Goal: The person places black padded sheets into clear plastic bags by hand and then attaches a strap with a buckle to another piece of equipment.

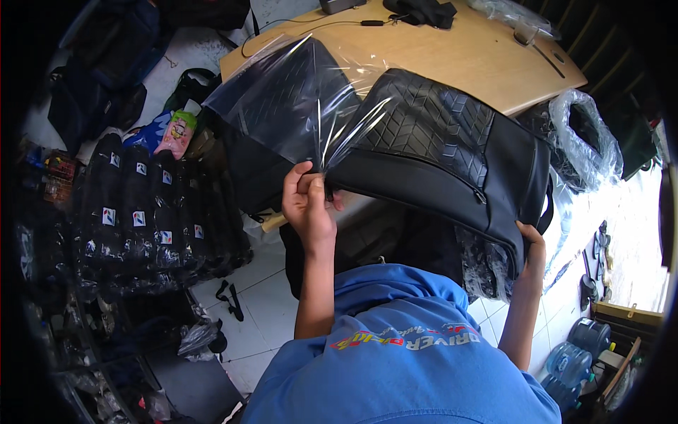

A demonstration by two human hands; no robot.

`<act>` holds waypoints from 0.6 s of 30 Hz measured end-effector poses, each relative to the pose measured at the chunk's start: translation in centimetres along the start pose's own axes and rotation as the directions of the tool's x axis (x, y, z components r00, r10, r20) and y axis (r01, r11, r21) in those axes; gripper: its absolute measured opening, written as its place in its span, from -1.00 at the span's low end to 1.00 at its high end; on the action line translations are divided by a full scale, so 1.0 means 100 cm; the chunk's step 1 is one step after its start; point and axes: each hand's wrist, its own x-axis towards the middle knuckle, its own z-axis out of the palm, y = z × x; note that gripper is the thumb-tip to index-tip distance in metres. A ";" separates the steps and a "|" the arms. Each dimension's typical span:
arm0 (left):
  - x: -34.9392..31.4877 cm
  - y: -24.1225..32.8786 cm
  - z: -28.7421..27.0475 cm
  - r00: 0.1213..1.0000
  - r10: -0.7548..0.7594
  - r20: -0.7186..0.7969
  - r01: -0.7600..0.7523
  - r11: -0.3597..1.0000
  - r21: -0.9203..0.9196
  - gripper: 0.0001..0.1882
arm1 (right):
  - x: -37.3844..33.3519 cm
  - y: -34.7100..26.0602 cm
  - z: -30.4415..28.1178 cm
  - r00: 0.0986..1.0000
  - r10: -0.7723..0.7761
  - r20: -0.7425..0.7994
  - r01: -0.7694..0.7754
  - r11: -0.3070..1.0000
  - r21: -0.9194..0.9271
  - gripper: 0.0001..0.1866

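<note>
A black backpack (pixel 508 155) with an embossed chevron panel lies on its side across the front of the table. Clear plastic film (pixel 282 106) stretches over its left part and another dark bag (pixel 247 166) beside it. Bunched folds of that film are pinched between the thumb and fingers of my left hand (pixel 311 205). My right hand (pixel 533 247) grips the backpack's near right end, thumb on top; its other fingers are mostly hidden behind the bag.
The wooden table (pixel 487 63) carries a cable, dark cloth (pixel 424 13) and a glass (pixel 525 34). Plastic-wrapped black bags (pixel 134 205) are stacked at left. Crumpled plastic (pixel 586 134) lies at right. Water bottles (pixel 568 362) and sandals (pixel 588 290) are on the floor.
</note>
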 end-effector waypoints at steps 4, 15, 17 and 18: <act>-0.004 0.006 0.008 1.000 -0.005 -0.020 0.004 1.000 -0.030 -0.73 | -0.008 -0.003 0.007 0.999 0.028 0.028 -0.028 1.000 0.011 -0.75; -0.012 -0.005 0.020 0.957 0.289 -0.033 -0.250 0.873 0.418 -0.63 | -0.050 0.039 0.029 0.924 -0.360 0.130 0.381 0.898 -0.221 -0.64; -0.013 0.001 0.022 0.958 0.287 -0.015 -0.257 0.878 0.404 -0.61 | -0.048 0.042 0.025 0.914 -0.378 0.150 0.402 0.894 -0.199 -0.58; -0.013 0.003 0.022 0.958 0.286 0.000 -0.264 0.882 0.391 -0.59 | -0.051 0.039 0.029 0.924 -0.353 0.149 0.377 0.906 -0.192 -0.59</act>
